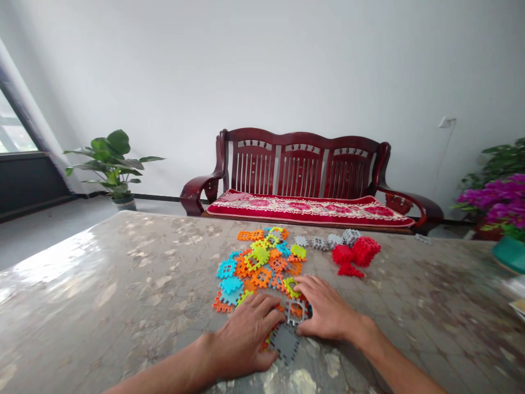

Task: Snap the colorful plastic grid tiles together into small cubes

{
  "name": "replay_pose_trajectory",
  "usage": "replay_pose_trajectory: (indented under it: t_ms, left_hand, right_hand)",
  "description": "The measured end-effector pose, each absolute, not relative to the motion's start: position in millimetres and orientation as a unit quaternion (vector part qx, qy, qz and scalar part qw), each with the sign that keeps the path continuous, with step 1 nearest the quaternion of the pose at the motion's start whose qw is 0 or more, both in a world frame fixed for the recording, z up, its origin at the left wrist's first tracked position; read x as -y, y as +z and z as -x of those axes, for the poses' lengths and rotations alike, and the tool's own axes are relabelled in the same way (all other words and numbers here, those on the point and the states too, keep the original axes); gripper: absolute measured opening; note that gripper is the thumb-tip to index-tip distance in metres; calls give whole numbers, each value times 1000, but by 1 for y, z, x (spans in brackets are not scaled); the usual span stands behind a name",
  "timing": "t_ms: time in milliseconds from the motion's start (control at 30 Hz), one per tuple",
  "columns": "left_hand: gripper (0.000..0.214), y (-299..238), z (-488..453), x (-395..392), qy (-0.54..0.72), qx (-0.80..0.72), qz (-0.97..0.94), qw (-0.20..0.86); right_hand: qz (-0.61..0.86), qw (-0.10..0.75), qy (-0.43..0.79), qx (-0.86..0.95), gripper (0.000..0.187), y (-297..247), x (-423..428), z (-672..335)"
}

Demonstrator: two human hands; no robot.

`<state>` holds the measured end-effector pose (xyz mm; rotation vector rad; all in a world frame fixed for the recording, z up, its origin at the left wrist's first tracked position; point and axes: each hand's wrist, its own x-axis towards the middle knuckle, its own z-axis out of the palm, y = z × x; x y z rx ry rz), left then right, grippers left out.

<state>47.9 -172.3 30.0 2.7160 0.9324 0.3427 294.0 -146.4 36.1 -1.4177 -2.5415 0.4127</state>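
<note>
Grey toothed window tile (289, 313) sits at 4 o'clock in pile (262, 278) between left hand (251, 331) and right hand (326, 307), both grips half-spread, hold unclear; likely light, stiff plastic, so pinch opposite rims.

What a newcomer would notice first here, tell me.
The multicoloured heap of interlocking plastic pieces on the table catches the eye first, with the left hand and right hand at its near end. Right of it sits a vivid cluster of red pieces. Beyond the table, the dark red wooden settee stands before the pale wall.
</note>
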Motion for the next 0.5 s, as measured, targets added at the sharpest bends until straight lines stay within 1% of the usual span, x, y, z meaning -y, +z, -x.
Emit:
replay_pose_trajectory:
  t_ms: [133,200,333,500]
  left_hand:
    - [59,27,-50,167,129,-334,-926,118]
    - [55,26,-52,163,127,-340,-924,122]
    - [47,25,-56,156,130,-351,-917,135]
    - [44,20,-60,151,169,-368,-901,155]
  right_hand:
    - [484,117,136,856,71,34,146,-292]
    - [485,130,139,854,68,33,146,-291]
    - [494,164,144,842,53,32,147,-289]
    - [510,203,154,822,47,32,150,-288]
